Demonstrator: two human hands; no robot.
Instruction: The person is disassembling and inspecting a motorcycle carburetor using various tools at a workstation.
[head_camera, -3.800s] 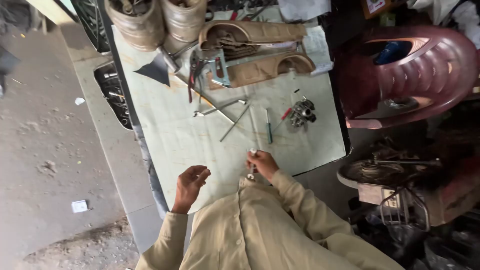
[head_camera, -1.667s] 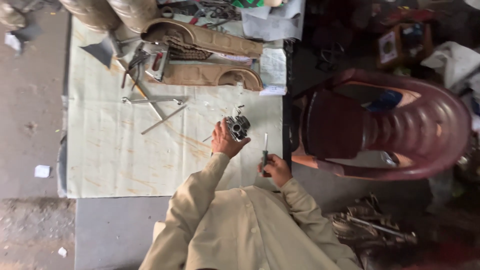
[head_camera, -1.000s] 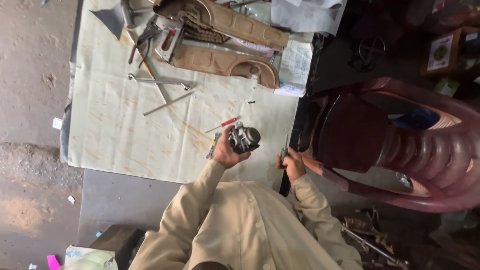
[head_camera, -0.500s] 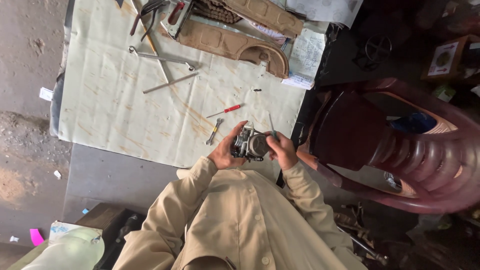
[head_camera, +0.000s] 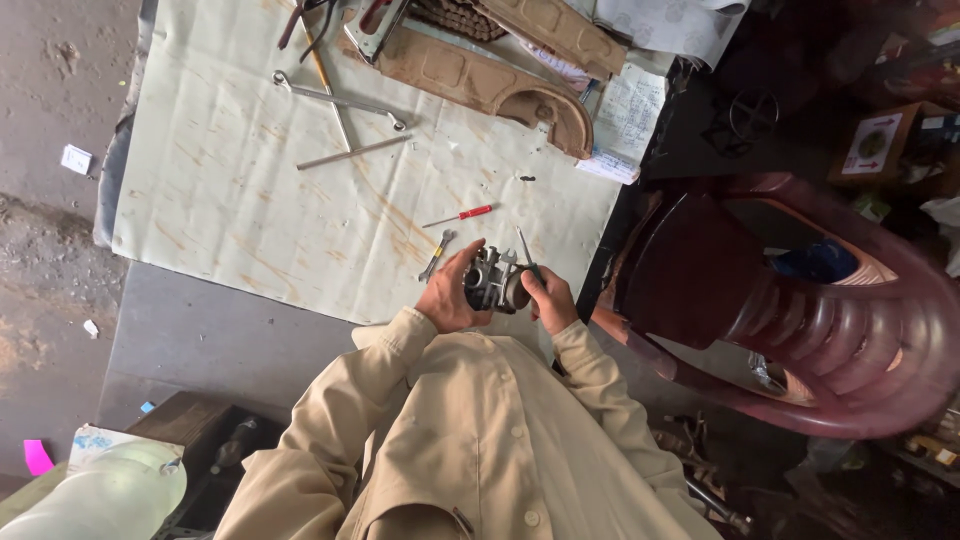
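Both hands cradle a small metal engine part over the near edge of the sheet.

The left hand (head_camera: 450, 293) wraps its fingers round one side of the grey metal part (head_camera: 494, 283), and the right hand (head_camera: 545, 297) closes on the other side while also pinching a thin tool (head_camera: 527, 250) that pokes up past it. The part is lifted clear of the pale table cover (head_camera: 250, 200), so the work looks mid-way: it is in hand, not set down. A red-handled screwdriver (head_camera: 462, 215) and a small spanner (head_camera: 436, 255) lie just beyond, untouched, with longer wrenches (head_camera: 340, 95) farther off.
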